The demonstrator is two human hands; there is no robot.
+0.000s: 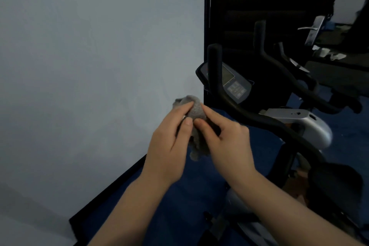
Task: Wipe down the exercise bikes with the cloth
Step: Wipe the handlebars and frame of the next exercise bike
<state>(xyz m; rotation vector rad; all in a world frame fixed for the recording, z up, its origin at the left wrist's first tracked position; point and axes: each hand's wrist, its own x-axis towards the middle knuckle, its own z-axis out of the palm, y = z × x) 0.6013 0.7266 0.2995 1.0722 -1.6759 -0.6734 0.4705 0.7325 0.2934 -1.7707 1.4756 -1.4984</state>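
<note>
Head view: both hands, left [169, 138] and right [225, 142], pinch the bunched grey cloth [196, 110].

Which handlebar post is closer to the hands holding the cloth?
The near post, the upright one just left of the console. The other post stands farther back and to the right, away from the cloth.

Middle of the grey cloth [196, 109] hidden behind the fingers [180, 109] of both hands. Both forearms cut off at the bottom edge. Console [236, 84] buttons too blurred to read. Bike saddle [335, 181] lost in shadow.
</note>
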